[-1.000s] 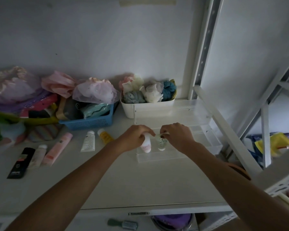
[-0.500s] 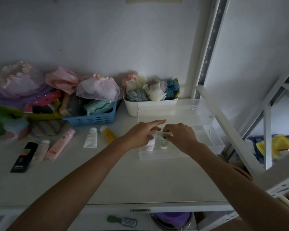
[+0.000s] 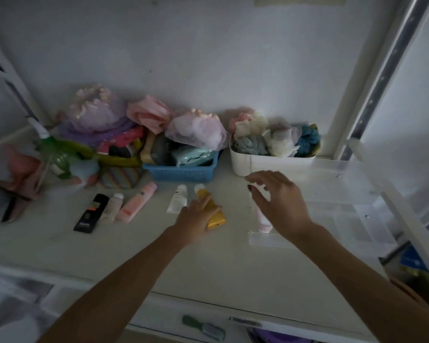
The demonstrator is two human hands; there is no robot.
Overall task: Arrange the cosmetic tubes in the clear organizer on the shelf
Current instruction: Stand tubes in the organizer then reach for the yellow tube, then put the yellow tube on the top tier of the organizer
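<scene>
The clear organizer (image 3: 337,206) sits on the white shelf at the right. A pink-and-white tube (image 3: 262,221) stands in its front left corner. My right hand (image 3: 279,201) hovers just above that tube, fingers spread, holding nothing. My left hand (image 3: 196,219) rests on the yellow tube (image 3: 217,217), which lies on the shelf left of the organizer, with fingers and thumb closed over its middle. Beside it lies a white tube (image 3: 177,199). Farther left lie a pink tube (image 3: 136,205), a beige tube (image 3: 112,206) and a black tube (image 3: 91,214).
A blue basket (image 3: 183,173) and a white bin (image 3: 270,163) of bath puffs stand against the back wall. Soft items are piled at the left. A shelf upright (image 3: 382,70) and a diagonal brace (image 3: 406,219) border the organizer. A green brush (image 3: 203,330) lies below the shelf edge.
My left hand left the organizer and moved left onto the yellow tube. My right hand let go of the small tube, rose and opened. The view shifted left.
</scene>
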